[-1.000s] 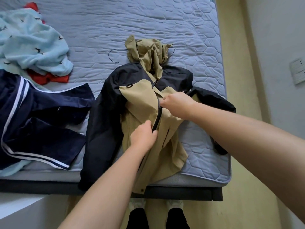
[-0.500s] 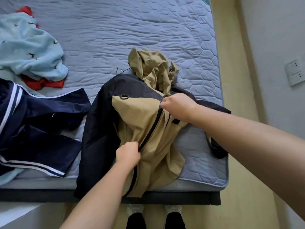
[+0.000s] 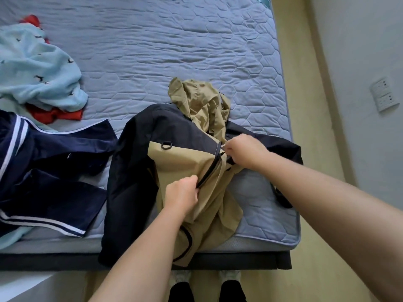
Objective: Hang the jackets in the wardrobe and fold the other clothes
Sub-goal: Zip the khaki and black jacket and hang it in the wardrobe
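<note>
1. The tan and black jacket (image 3: 178, 158) lies front up at the bed's (image 3: 196, 40) near edge, towards its right corner. Its hem hangs over the edge and its hood (image 3: 200, 101) is bunched above the collar.
2. My left hand (image 3: 182, 196) grips the tan front beside the zip (image 3: 210, 171), about halfway down, with the fingers curled round a fold of cloth.
3. My right hand (image 3: 245, 152) is at the top of the zip by the collar, fingertips pinched together there. It is probably on the slider, though I cannot see the slider itself.
4. I judge the step to be closing the front so the jacket hangs straight.
5. To do it well, I should pull down with the left while the right draws along the line of the teeth, so the zip runs taut and no loose tan cloth catches.
6. The hood should stay out of the collar before hanging.
7. The navy garment (image 3: 54, 171), light blue garment (image 3: 37, 68) and red garment (image 3: 54, 114) at the bed's left side wait unfolded.
</note>
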A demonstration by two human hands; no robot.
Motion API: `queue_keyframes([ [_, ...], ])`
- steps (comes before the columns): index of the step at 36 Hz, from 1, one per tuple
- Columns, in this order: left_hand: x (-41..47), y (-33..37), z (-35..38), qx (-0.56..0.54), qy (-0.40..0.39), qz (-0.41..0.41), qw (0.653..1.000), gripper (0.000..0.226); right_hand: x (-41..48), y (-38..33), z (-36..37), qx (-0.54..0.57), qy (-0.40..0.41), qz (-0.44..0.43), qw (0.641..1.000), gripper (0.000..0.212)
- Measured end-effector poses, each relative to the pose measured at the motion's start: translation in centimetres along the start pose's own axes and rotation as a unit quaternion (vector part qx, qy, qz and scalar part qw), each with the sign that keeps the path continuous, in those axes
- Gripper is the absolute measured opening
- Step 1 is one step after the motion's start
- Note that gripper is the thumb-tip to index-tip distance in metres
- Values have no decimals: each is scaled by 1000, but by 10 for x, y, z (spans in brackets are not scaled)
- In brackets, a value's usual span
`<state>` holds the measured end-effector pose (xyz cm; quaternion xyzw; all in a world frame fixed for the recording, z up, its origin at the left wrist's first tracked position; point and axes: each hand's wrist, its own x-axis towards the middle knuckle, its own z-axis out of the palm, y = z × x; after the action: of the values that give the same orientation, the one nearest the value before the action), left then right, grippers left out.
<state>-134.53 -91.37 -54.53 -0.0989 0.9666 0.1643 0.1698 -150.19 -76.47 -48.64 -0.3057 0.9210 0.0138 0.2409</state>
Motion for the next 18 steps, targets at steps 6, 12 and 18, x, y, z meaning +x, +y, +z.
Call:
queue_keyframes([
  [6, -17, 5, 8, 8, 0, 121, 993, 10, 12, -19, 34, 421, -145, 270, 854, 30],
  [12, -26, 3, 13, 60, -49, 252, 965, 7, 17, -30, 66, 431, -180, 327, 822, 19],
  [18, -37, -5, 19, 113, -89, 275, 951, 12, 6, -29, 90, 494, -322, 377, 714, 17],
])
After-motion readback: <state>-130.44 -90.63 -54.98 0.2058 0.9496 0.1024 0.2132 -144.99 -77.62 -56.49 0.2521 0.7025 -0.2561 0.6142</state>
